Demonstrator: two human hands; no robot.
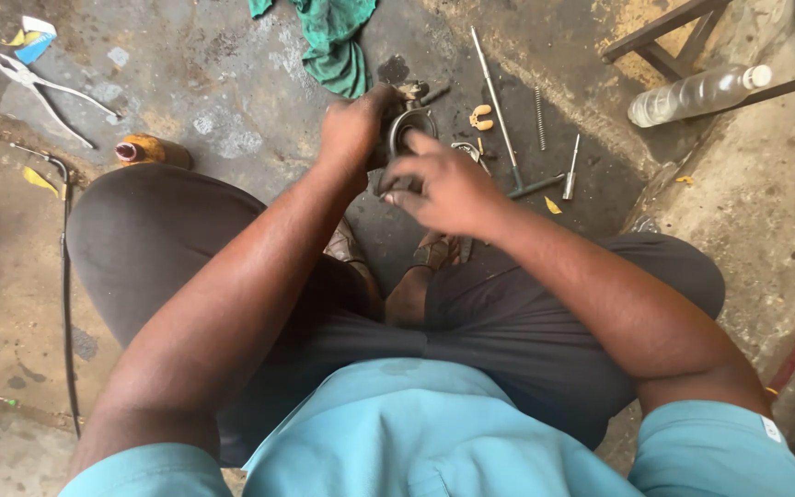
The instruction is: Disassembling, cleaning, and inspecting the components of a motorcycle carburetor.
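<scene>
Setting: stained concrete floor (232, 101) of a workshop, seen from above a seated person's knees.
Left hand (353, 129): closed around a round metal part (409, 124), held just above the floor.
Right hand (443, 189): fingers loosely curled, touching the part's near side; grip unclear.
Nearby: green rag (333, 46), pliers (48, 92), long rod (499, 101), spring (539, 118), plastic bottle (692, 94).
Tip: a steady left-hand hold likely matters most.
</scene>
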